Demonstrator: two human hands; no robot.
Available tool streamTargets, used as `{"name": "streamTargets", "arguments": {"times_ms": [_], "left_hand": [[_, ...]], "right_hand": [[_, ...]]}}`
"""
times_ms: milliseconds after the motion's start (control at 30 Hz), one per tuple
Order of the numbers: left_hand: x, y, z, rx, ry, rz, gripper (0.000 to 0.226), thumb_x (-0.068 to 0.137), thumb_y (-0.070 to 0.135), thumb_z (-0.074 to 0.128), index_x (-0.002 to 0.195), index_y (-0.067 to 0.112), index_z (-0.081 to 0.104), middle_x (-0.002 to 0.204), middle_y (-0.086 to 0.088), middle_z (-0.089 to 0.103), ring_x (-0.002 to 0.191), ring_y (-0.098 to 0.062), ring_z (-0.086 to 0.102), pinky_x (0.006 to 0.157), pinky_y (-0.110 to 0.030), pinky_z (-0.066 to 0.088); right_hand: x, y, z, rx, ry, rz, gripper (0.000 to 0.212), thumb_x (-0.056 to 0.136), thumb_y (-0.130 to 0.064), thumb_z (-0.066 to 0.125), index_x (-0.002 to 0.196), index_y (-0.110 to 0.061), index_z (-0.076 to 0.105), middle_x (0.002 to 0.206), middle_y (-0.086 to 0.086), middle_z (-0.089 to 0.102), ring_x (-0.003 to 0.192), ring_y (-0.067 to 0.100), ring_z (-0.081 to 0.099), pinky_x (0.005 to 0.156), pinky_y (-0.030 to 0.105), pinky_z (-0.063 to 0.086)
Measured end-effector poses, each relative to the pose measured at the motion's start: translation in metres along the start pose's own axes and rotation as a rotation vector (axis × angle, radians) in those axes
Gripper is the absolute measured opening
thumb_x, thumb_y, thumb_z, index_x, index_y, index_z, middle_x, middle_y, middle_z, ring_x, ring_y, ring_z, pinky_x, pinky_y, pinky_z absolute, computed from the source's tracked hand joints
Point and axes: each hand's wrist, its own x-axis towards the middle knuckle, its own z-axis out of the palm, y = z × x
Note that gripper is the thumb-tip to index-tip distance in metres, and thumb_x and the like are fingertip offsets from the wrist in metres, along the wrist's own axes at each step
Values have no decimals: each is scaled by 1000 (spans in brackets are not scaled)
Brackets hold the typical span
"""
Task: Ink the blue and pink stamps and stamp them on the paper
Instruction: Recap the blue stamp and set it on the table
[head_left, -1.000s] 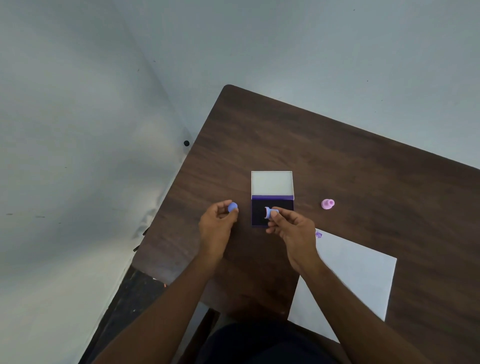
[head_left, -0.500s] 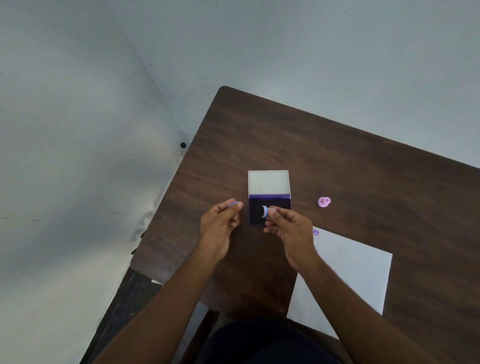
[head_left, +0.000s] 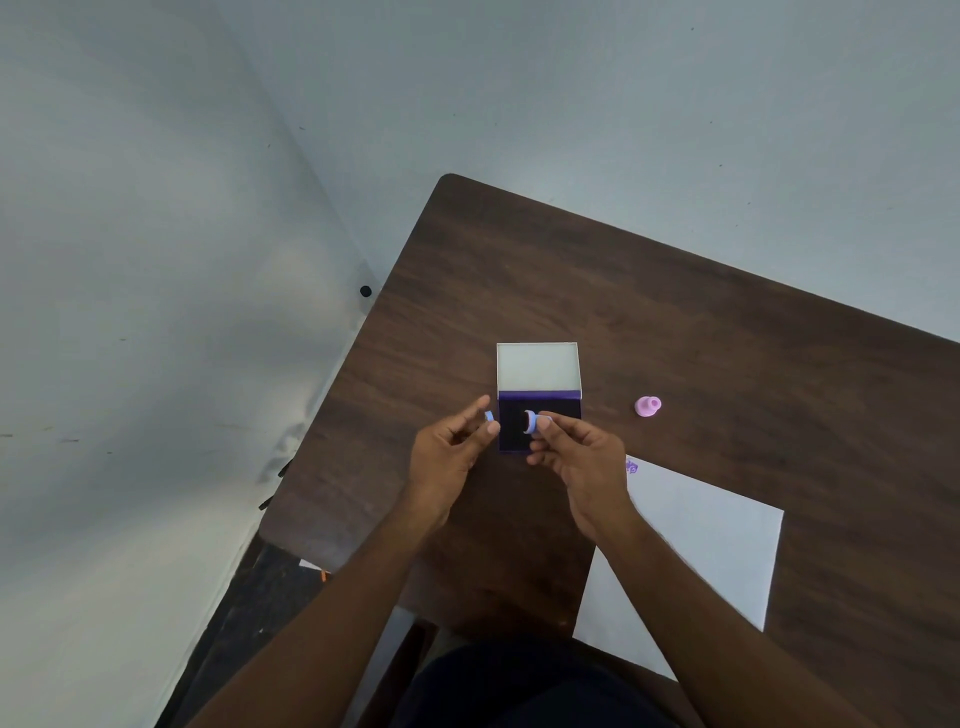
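Lower right of frame I see the paper (head_left: 701, 551), one purple print (head_left: 631, 467) at its top corner. At centre my right hand (head_left: 582, 462) pinches the blue stamp (head_left: 530, 422) over the open ink pad (head_left: 537, 415); my left hand (head_left: 447, 457) pinches its blue cap (head_left: 489, 415). Farther right, the pink stamp (head_left: 648, 406) sits on the table (head_left: 675, 322).

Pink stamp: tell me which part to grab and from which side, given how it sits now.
The pink stamp seems to lie tipped on the table, right of the ink pad, untouched. Pinch its narrower knob end, coming from above with the right hand, probably once that hand frees itself of the blue stamp. Open space surrounds it.
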Motion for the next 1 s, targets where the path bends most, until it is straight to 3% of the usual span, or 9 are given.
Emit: {"name": "streamTargets", "arguments": {"times_ms": [167,233,333,467,633,1000], "left_hand": [[2,0,-1,-100,53,-33,26,80,21,79,104,18,74,73,4,74,55,-3,53,50,-17,45],[1,-1,-2,-83,35,-10,17,81,20,78,97,24,76,76,4,76,58,-3,58,52,-17,48],[-2,2,-4,1,-21,58,23,83,23,76,104,31,74,86,11,77,73,-3,69,63,-14,53],[-4,3,-1,2,-56,91,35,79,16,78,112,25,72,96,14,76,92,-5,71,74,-13,53],[-1,2,2,-37,-78,48,42,75,14,82,113,23,69,98,4,77,93,-14,73,79,-23,58],[-4,5,5,-42,-45,16,25,73,18,83,97,21,74,90,4,78,85,-13,74,71,-19,57]], "right_hand": [[-1,-2,1,0,-4,-4,23,80,-18,72,102,-12,72,88,6,76,75,26,73,71,37,61],[-1,-2,2,-6,-14,-12,22,80,-18,73,101,-13,73,88,4,76,74,25,73,70,35,61],[-1,-2,4,-15,-22,-17,23,79,-19,73,101,-15,73,87,3,76,74,24,73,71,36,61],[-3,0,6,-20,-48,-25,18,80,-17,73,97,-20,73,87,2,76,75,24,73,71,36,61],[-5,1,8,-19,-78,-29,19,79,-17,73,98,-20,73,89,1,77,78,24,74,71,33,61],[-5,3,10,-48,-72,-26,21,80,-17,73,101,-15,72,94,5,76,79,22,74,74,34,61]]}}
